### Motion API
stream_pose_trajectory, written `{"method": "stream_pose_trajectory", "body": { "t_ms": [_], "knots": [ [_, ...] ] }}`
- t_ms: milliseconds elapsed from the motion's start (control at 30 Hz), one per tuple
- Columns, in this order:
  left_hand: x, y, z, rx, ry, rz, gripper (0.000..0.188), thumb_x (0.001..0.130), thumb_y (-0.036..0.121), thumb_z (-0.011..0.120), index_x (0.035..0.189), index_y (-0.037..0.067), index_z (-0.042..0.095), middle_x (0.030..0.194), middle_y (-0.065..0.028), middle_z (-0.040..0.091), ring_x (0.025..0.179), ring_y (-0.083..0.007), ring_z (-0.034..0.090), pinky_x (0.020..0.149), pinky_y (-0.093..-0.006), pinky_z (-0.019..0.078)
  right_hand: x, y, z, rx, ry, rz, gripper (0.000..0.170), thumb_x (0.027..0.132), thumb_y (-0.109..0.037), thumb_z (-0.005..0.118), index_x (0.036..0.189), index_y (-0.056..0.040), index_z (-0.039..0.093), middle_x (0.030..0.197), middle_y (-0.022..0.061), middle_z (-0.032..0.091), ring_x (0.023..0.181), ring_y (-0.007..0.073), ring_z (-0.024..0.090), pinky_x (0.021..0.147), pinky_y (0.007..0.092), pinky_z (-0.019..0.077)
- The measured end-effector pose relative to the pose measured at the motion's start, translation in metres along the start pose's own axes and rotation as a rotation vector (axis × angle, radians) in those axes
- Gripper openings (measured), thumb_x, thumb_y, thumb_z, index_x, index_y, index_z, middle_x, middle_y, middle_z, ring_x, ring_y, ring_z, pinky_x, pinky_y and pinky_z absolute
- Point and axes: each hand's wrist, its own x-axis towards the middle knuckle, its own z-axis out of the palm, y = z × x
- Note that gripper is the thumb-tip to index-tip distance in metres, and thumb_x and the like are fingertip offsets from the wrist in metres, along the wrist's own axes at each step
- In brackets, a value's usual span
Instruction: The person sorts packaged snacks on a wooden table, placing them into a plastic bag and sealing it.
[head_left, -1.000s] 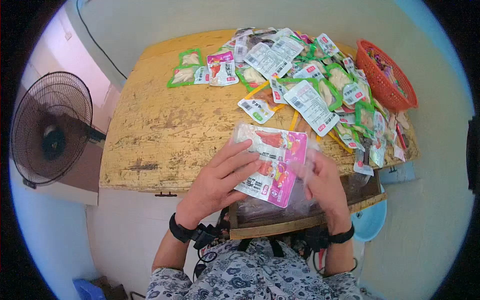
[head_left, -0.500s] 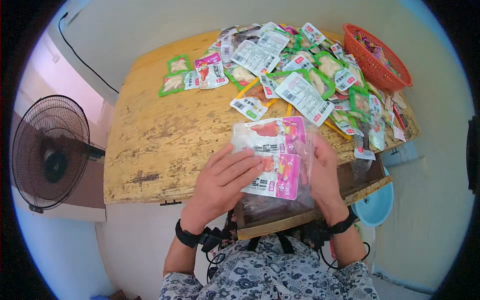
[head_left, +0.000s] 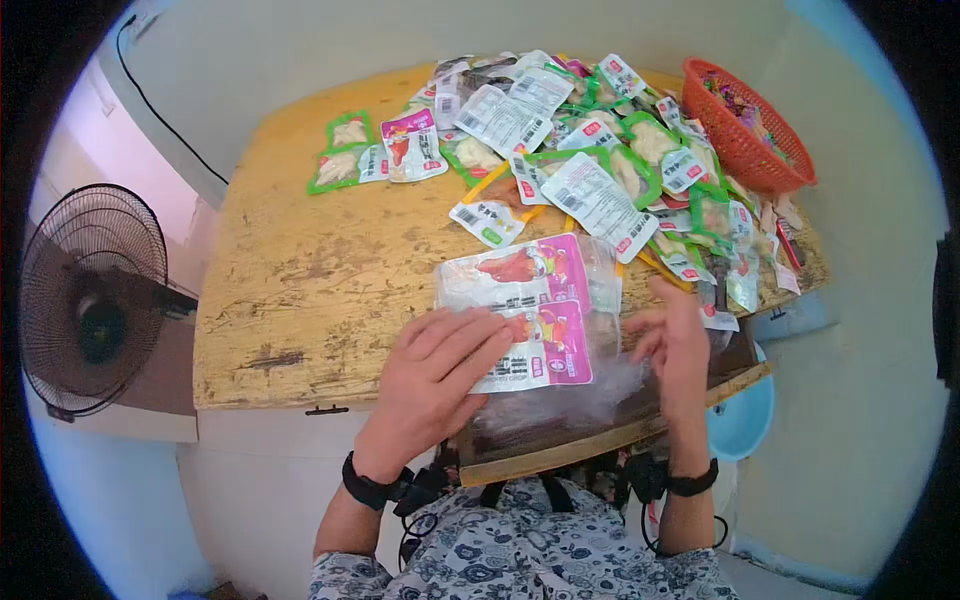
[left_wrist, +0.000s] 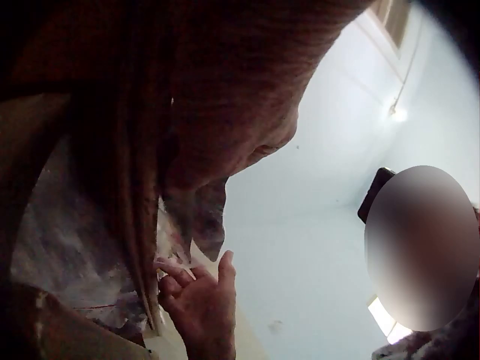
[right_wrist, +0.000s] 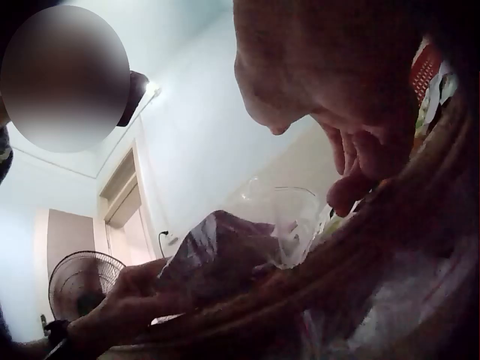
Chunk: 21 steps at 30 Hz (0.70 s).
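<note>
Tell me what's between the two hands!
Two pink-and-white packets and clear plastic lie between left hand and right hand, in the head view.

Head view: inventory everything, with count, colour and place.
front packets: two, pink and white, near table's front
clear plastic: count unclear, colourless, beside front packets
packet pile: many, mostly white and green, table's back and right
table: one, worn yellow, centre
basket: one, red, table's back right
drawer: one, brown, open, front
fan: one, black, left
cable: one, black, left wall
basin: one, light blue, below right
shirt: one, white and blue, bottom
wristbands: two, black, wrists
left hand: one, on front packets
right hand: one, right of front packets
</note>
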Motion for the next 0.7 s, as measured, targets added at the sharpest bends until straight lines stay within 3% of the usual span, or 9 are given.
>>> {"method": "stream_pose_trajectory", "body": {
  "t_ms": [67,167,367,467,567,700],
  "knots": [
    [0.002,0.0,0.0,-0.003,-0.001,0.018,0.077,0.059,0.004,0.078,0.133,0.012,0.062,0.133,-0.0065,0.063,0.124,-0.0302,0.059,0.102,-0.0467,0.0472,-0.006,0.012,-0.007,-0.036,-0.106,0.001,0.044,0.103,-0.027,0.055,0.137,0.0002,0.05,0.091,0.0061,0.065,0.065,0.0107,0.057,0.062,0.0251,0.0479],
    [0.003,0.001,-0.001,-0.037,0.004,0.025,0.076,0.06,0.004,0.077,0.134,0.012,0.062,0.133,-0.0073,0.063,0.123,-0.0307,0.059,0.103,-0.0465,0.0473,-0.005,-0.018,0.011,-0.039,-0.164,-0.084,0.055,0.1,-0.023,0.061,0.147,-0.0008,0.042,0.09,0.006,0.065,0.07,0.0109,0.059,0.066,0.0261,0.0503],
    [-0.004,0.004,0.001,-0.047,0.029,-0.011,0.075,0.061,0.004,0.076,0.134,0.012,0.062,0.133,-0.0078,0.063,0.122,-0.0308,0.059,0.105,-0.0465,0.0472,0.01,-0.011,0.025,0.074,-0.284,0.106,0.076,0.089,-0.014,0.076,0.153,-0.0043,0.036,0.098,0.0071,0.065,0.084,0.0121,0.064,0.071,0.0277,0.0522],
    [-0.005,0.008,0.0,-0.024,0.036,-0.027,0.075,0.061,0.005,0.076,0.134,0.012,0.062,0.134,-0.0078,0.062,0.122,-0.031,0.059,0.105,-0.0466,0.047,0.009,-0.009,0.026,-0.121,-0.263,-0.027,0.083,0.084,-0.015,0.08,0.153,-0.0056,0.036,0.098,0.006,0.066,0.084,0.0117,0.064,0.075,0.026,0.0516],
    [-0.009,0.008,0.004,0.006,0.039,-0.027,0.079,0.062,0.006,0.078,0.138,0.012,0.059,0.138,-0.0074,0.059,0.126,-0.0289,0.056,0.106,-0.0467,0.0441,-0.002,-0.03,0.037,-0.208,-0.259,-0.277,0.084,0.081,-0.015,0.082,0.152,-0.0062,0.039,0.092,0.0034,0.066,0.082,0.0102,0.062,0.079,0.0245,0.0497],
    [-0.013,0.012,0.011,0.036,0.088,-0.033,0.076,0.062,0.005,0.075,0.136,0.01,0.061,0.139,-0.0081,0.059,0.124,-0.0317,0.057,0.107,-0.0483,0.0443,0.001,-0.026,0.042,-0.17,-0.191,-0.249,0.072,0.085,-0.008,0.076,0.149,-0.0069,0.044,0.088,0.0006,0.064,0.081,0.0078,0.058,0.078,0.0237,0.0472]
  ]
}}
